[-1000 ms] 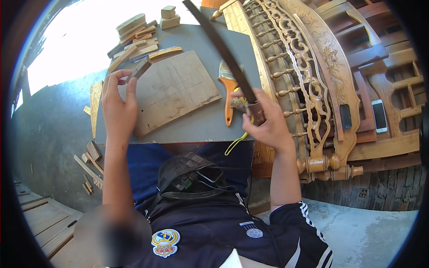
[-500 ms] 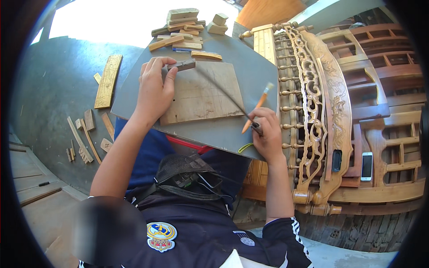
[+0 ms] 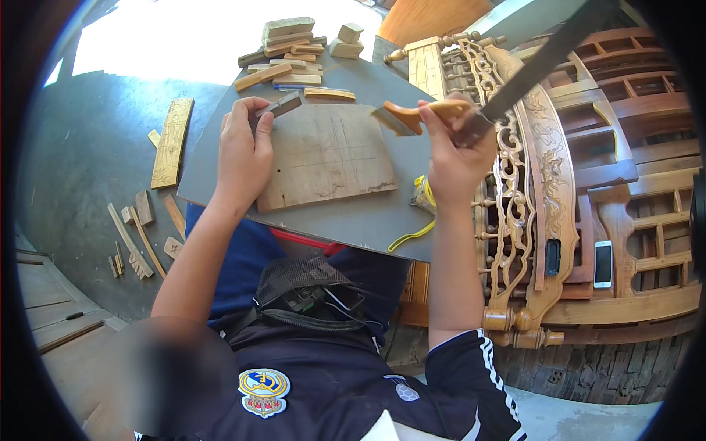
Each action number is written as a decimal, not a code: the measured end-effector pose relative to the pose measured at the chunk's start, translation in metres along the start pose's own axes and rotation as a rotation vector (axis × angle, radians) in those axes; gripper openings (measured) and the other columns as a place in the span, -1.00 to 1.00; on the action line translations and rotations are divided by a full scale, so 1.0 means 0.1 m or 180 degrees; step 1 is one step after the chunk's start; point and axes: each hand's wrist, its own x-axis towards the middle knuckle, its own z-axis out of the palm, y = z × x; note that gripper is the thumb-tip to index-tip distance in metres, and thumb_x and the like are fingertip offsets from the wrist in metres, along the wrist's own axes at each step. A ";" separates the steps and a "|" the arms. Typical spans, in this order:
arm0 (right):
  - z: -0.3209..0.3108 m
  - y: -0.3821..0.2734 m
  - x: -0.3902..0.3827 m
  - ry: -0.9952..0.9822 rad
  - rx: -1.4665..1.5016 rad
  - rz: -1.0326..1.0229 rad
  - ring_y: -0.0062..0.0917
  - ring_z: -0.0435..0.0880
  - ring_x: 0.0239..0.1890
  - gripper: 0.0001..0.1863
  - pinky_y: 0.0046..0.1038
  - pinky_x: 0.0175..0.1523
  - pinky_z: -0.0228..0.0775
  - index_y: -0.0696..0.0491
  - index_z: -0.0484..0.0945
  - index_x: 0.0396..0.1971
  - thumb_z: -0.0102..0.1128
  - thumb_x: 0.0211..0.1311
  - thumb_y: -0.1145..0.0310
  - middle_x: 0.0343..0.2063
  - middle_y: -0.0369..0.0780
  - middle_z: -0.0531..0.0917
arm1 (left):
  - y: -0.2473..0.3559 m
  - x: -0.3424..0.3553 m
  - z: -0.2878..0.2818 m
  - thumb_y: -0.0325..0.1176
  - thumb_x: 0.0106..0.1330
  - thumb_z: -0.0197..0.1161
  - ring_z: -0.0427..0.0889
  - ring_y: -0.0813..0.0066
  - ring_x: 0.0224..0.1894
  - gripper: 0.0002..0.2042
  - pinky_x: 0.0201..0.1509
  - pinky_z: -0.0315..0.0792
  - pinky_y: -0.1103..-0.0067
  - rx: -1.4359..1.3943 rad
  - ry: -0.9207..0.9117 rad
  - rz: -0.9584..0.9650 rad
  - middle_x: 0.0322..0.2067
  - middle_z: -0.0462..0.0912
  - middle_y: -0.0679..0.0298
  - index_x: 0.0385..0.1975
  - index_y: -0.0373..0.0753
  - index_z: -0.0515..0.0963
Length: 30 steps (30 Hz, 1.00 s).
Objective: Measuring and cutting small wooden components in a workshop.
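Note:
My left hand (image 3: 246,147) is closed on a small dark wooden block (image 3: 279,105), at the far left corner of a flat board (image 3: 327,158) with pencil lines on it. My right hand (image 3: 460,154) is raised over the table's right edge. Its fingers and thumb hold a flat paintbrush (image 3: 441,110) with an orange wooden handle, bristles toward the left. The same hand also grips a long dark flat tool, like a file (image 3: 548,62), which points up and to the right. The tool's grip is hidden in blur.
The grey table (image 3: 323,220) carries a pile of wood pieces (image 3: 290,55) at the back and a yellow tape measure (image 3: 423,195) near my right wrist. Carved furniture panels (image 3: 544,147) stand on the right, with a phone (image 3: 603,264) on them. Wood offcuts (image 3: 173,143) lie left.
My right hand has lifted and swung the long tool from pointing at the block to the upper right. The brush has turned bristles-left. The tape measure has come into view.

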 end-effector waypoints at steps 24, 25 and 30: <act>0.40 0.47 0.23 0.0059 -0.0016 0.0603 -0.71 0.56 -0.42 -0.73 -0.58 -0.29 0.48 0.10 0.59 -0.20 0.51 0.16 0.50 -0.40 -0.36 0.62 | -0.07 0.04 -0.02 -0.34 0.56 0.10 0.67 0.13 -0.05 -0.77 0.06 0.51 0.32 -0.0073 0.0195 -0.0127 -0.09 0.66 -0.05 0.03 -0.36 0.46; 0.47 0.54 0.21 -0.0055 0.0014 0.0515 -0.69 0.56 -0.41 -0.73 -0.56 -0.30 0.45 0.09 0.59 -0.21 0.52 0.15 0.49 -0.41 -0.36 0.62 | -0.10 0.04 -0.03 -0.34 0.57 0.08 0.68 0.16 -0.05 -0.77 0.06 0.51 0.33 -0.0224 0.0263 -0.0310 -0.08 0.67 -0.04 0.04 -0.37 0.46; 0.72 0.17 -0.10 -0.0753 -0.0009 0.0781 -0.55 0.70 -0.35 -0.66 -0.45 -0.25 0.63 0.09 0.48 -0.25 0.55 0.13 0.48 -0.40 -0.30 0.65 | -0.21 0.07 -0.10 -0.33 0.60 0.03 0.69 0.24 0.05 -0.72 0.12 0.56 0.39 -0.0667 0.0417 -0.0647 -0.08 0.65 0.01 0.09 -0.43 0.40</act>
